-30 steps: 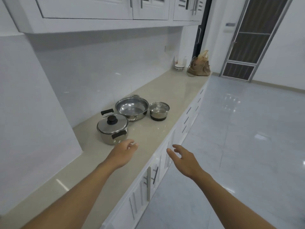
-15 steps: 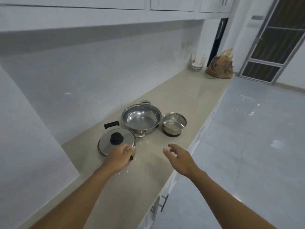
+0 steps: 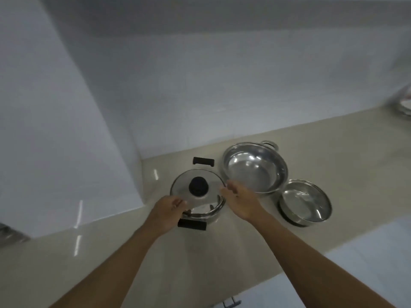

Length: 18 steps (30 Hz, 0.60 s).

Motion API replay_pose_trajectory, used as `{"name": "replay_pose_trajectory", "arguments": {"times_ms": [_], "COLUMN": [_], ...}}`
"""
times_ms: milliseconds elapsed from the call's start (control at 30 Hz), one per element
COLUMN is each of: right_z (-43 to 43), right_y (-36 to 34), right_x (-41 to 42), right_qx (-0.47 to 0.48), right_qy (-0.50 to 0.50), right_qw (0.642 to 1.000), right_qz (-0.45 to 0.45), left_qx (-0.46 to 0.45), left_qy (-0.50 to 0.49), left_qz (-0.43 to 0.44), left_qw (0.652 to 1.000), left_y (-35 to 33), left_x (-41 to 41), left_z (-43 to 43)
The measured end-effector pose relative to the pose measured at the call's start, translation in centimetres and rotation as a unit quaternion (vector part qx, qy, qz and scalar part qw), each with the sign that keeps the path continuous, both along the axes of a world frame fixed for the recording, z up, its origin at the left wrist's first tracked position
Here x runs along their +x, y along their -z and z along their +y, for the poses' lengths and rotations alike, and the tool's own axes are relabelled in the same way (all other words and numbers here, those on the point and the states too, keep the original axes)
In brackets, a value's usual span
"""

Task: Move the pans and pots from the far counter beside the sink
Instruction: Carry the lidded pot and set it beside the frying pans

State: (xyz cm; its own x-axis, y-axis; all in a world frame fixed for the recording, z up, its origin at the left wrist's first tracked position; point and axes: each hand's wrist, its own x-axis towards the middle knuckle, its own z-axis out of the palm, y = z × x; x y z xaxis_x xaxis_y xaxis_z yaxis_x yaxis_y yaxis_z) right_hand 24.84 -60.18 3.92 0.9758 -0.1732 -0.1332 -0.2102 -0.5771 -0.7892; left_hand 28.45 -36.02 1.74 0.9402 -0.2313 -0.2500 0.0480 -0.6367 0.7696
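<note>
Reaching for the lidded pot (image 3: 198, 197) on the counter (image 3: 322, 152), the left hand (image 3: 169, 211) curls its fingers near the front handle (image 3: 192, 224) — not gripping yet; the right hand (image 3: 241, 202) is open beside the lid. Grip both handles and lift level — the wide pan (image 3: 254, 166) nearly touches, the small pot (image 3: 304, 202) stands further right.

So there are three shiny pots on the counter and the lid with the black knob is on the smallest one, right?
Not quite. There are three shiny pots on the counter, but the head view shows the lid with the black knob on the pot with black handles, the one both hands reach for. The smallest pot, far right, is open, with no lid.
</note>
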Motion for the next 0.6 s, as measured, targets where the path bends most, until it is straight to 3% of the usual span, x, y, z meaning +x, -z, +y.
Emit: {"name": "replay_pose_trajectory", "arguments": {"times_ms": [233, 600], "right_z": [0.4, 1.8], "right_y": [2.5, 4.2], "right_x": [5.7, 7.7], "right_qx": [-0.041, -0.105], "right_qy": [-0.079, -0.053], "right_qw": [0.995, 0.991], "right_qz": [0.042, 0.066], "left_qx": [-0.019, -0.040], "left_qy": [-0.095, -0.105], "left_qz": [-0.001, 0.025], "left_qw": [0.995, 0.993], "left_y": [3.2, 5.0], "left_x": [-1.6, -1.3], "left_z": [-1.2, 1.0]}}
